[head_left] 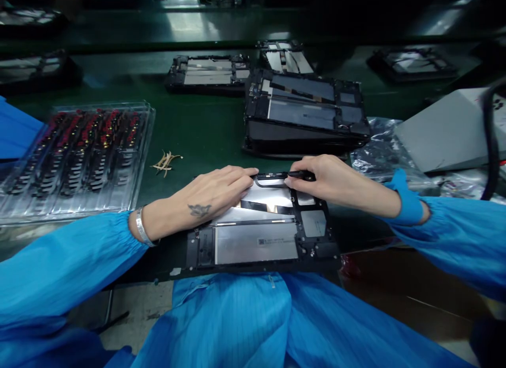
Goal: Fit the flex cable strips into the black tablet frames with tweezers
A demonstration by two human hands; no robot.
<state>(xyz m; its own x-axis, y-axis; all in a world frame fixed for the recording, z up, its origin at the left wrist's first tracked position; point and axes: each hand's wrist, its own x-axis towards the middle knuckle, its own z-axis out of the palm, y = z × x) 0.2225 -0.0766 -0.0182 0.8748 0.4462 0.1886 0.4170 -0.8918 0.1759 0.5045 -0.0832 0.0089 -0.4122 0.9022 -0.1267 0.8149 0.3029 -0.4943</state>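
While your right fingers pinch the black piece, left fingers together, hold unclear, the device lies crosswise beneath.

the left forearm slants in from the lower left, its left hand palm down, a dark tattoo on the back near the wrist; the fingers lie close together, gently bent, pointing toward the right hand. the right forearm comes in from the right, thumb and forefinger drawn into a pinch. both hands sit near each other, apart.
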